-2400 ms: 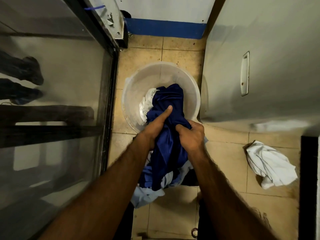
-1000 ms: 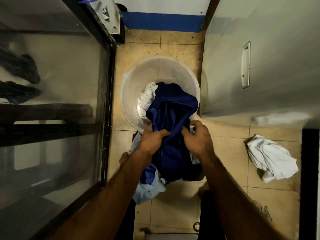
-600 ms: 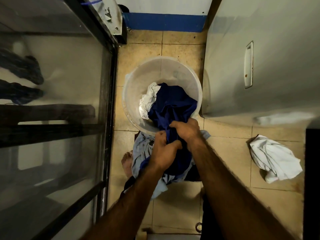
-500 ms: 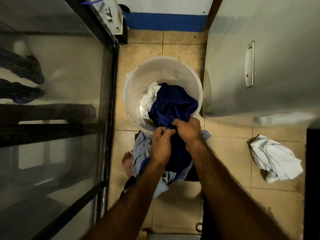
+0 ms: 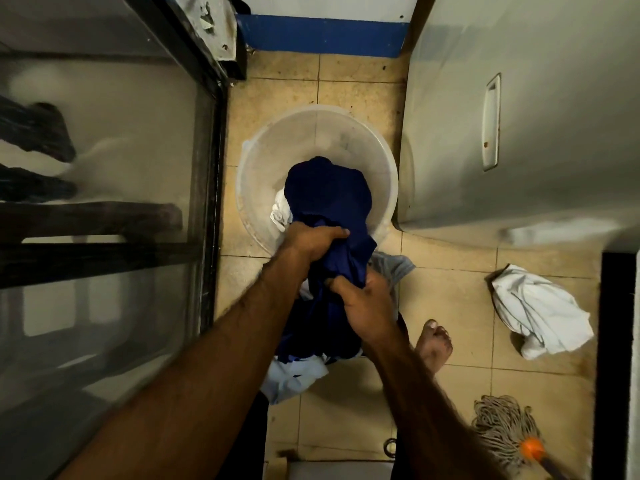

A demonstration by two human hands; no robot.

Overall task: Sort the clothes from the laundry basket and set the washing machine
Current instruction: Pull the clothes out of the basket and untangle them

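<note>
Sorting was the step in hand, I judged: the dark blue garment point(image 5: 329, 192) hung half out of the laundry basket point(image 5: 256, 161), its far end heaped inside and the rest trailing over the near rim toward me. My left hand point(image 5: 313, 239) was fisted round a fold right at that near rim, fingers curled tight. My right hand point(image 5: 363, 303) clenched another bunch just nearer me than the basket, above the light blue garment point(image 5: 291, 379) on the floor there. A white cloth point(image 5: 280, 211) peeked out inside the basket, tucked against the blue's left side. Right of the basket, well apart, a white garment point(image 5: 540, 311) lay alone, so the next move, as I read it, called for lifting the blue clear without dragging the white cloth along. Against half a second earlier, the hands had split: then side by side at the rim, now the right was pulled back. A mop point(image 5: 502, 431) and a bare foot point(image 5: 433, 341) had also come into view.
</note>
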